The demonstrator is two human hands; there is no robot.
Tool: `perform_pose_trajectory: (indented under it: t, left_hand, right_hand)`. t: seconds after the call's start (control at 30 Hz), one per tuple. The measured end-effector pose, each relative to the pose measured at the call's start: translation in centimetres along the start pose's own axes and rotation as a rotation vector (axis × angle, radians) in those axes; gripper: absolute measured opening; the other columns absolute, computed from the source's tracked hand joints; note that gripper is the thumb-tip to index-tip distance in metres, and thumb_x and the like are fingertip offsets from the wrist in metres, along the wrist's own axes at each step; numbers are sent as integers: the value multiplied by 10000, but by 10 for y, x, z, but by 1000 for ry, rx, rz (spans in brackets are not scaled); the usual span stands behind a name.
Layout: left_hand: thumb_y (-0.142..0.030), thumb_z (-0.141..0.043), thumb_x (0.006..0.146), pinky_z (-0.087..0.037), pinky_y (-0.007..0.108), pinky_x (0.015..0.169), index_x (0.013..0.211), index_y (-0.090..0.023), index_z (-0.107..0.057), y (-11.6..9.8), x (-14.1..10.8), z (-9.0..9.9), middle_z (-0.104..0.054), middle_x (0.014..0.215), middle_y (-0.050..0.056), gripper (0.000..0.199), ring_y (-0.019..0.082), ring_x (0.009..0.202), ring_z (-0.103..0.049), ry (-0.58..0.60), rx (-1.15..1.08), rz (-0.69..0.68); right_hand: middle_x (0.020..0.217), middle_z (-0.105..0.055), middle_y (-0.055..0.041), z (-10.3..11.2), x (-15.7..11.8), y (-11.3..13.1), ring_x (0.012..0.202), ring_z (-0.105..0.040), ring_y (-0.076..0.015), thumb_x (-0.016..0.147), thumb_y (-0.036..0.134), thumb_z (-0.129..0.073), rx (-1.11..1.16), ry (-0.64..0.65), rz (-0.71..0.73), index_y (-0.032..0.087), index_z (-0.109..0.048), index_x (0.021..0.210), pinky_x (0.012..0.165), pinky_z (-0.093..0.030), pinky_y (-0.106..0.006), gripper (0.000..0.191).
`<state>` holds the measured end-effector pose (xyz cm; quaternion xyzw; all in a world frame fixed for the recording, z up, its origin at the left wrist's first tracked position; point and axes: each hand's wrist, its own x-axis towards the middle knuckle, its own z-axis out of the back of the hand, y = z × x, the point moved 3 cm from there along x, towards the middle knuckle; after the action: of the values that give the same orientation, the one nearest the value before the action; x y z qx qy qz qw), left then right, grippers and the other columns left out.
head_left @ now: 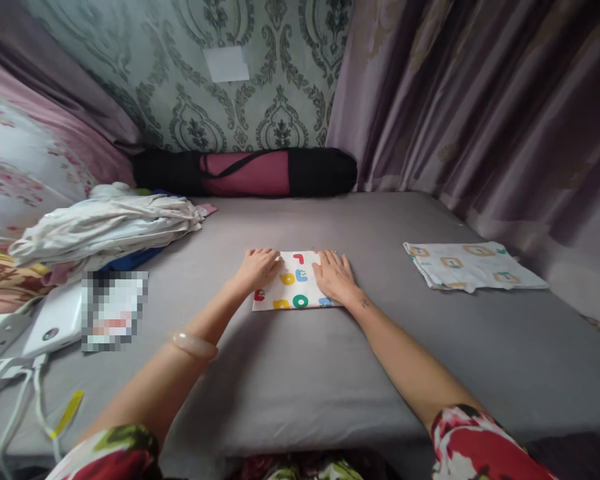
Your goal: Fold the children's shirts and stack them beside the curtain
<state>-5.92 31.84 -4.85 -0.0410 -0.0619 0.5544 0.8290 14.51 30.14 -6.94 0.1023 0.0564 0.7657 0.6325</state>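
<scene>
Hands on cloth; bag nr wall.

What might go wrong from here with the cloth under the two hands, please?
The left hand and right hand press the folded cloth near its sides, so uneven pressure could wrinkle it. The sheet beneath might also bunch up if they push sideways.

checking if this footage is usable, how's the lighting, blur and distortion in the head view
head view: soft, uneven light, dim at the right curtains; soft shadow below the left forearm; wide-angle stretch near the edges; pixelated patch over the packet
</scene>
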Motion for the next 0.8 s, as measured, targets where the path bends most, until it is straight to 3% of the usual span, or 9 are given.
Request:
perform_pose_trajectory:
  t: [0.13,0.3,0.4,0.53,0.7,0.8]
  left_hand:
    - [-351,-492,872,-415,411,931,1131,-227,-630,10,35,7,-619,1188,118,319,287,1118,-563,94,-35,71]
    - [-410,-586,762,-472,281,852,1200,-188,-616,18,64,12,-636,1224,110,492,235,1031,-616,421,-168,97]
    - [-438,-661,674,-492,242,755,1223,-156,-607,21,77,14,-647,1225,125,619,229,964,-637,533,-191,113]
    - [-479,-725,564,-493,243,679,1150,-179,-660,23,88,14,-686,1167,115,662,226,867,-646,601,-113,155]
    - [-453,-700,569,-484,266,695,937,-189,-730,14,88,18,-733,936,70,455,224,815,-625,655,-94,119]
    - [-418,-692,565,-470,268,697,900,-190,-725,8,85,25,-720,899,58,407,221,808,-612,635,-93,96]
  right_hand:
    - [1350,-564,-148,0,8,-6,1307,-427,-260,1006,297,-254,13,-100,22,127,-578,1253,1143,-170,-466,442]
    - [1435,-488,-147,-7,15,-17,1361,-364,-261,999,270,-272,37,-78,34,93,-480,1364,1140,-183,-462,456]
    - [1409,-508,-157,-9,16,-18,1322,-402,-257,998,276,-276,25,-87,40,97,-487,1359,1129,-196,-457,454]
    - [1354,-548,-161,-6,14,-15,1259,-453,-262,990,272,-303,20,-120,48,97,-510,1333,1114,-213,-439,437]
    - [1342,-552,-165,-6,15,-16,1233,-471,-270,981,277,-327,24,-131,46,103,-505,1340,1110,-217,-440,437]
    - [1340,-550,-166,-7,15,-18,1234,-470,-275,977,280,-335,40,-121,39,101,-496,1350,1117,-211,-456,444]
